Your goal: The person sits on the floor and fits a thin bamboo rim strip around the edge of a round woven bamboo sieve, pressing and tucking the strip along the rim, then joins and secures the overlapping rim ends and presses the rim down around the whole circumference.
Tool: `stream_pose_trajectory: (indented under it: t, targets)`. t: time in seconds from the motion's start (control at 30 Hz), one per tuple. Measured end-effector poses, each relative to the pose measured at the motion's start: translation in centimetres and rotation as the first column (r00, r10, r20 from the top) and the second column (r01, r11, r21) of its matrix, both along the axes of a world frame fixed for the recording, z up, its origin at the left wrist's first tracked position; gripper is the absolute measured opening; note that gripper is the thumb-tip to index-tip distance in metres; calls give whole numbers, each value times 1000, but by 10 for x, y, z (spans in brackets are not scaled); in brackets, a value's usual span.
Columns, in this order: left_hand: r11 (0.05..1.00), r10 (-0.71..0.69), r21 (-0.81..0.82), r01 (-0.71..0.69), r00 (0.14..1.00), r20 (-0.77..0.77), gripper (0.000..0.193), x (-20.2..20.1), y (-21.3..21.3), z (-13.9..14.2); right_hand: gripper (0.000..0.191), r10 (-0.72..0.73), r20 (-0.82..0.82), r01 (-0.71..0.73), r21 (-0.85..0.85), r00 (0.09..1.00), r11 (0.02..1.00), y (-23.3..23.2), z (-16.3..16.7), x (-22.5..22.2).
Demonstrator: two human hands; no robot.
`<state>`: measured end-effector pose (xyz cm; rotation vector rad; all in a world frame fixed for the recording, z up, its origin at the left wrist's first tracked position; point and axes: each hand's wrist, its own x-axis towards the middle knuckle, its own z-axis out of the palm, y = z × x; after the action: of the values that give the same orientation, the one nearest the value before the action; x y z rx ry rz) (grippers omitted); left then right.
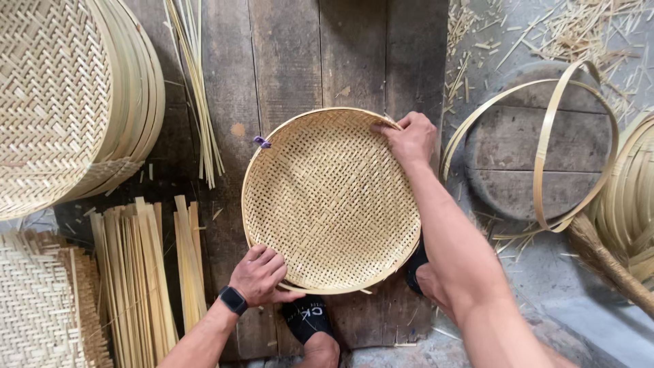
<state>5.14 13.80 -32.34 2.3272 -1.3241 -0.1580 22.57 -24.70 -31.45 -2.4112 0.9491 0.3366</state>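
A round woven bamboo tray with an open lattice weave rests on dark wooden boards in the middle of the view. My left hand grips its near rim at the lower left; a dark watch sits on that wrist. My right hand pinches the far rim at the upper right. A small purple tie sits on the rim at the upper left.
A stack of finished woven trays leans at the top left. Flat bamboo strips and a woven mat lie at the lower left, thin slivers above. Bent bamboo hoops rest on a round wooden block at the right. My sandalled feet are below the tray.
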Motion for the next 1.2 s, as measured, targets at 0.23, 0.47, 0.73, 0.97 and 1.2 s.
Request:
stream_pose_trajectory:
  t: [0.23, 0.47, 0.73, 0.97, 1.2]
  targets:
    - [998, 28, -50, -26, 999, 47, 66, -4, -2, 12, 50, 67, 175, -76, 45, 982, 996, -4, -4, -13]
    - [999, -9, -40, 9, 1000, 11, 66, 5, -3, 12, 48, 658, 584, -558, -377, 476, 739, 34, 13, 11]
    - [998, 7, -67, -3, 998, 67, 68, 11, 3, -1, 45, 839, 482, -879, -247, 253, 407, 104, 26, 71]
    - [1000, -7, -23, 7, 1000, 17, 68, 7, 7, -9, 47, 904, -31, -904, -50, 426, 425, 143, 26, 77]
    - [1000, 6, -17, -5, 998, 58, 68, 10, 6, -4, 42, 917, 92, -905, -148, 388, 398, 139, 23, 75]
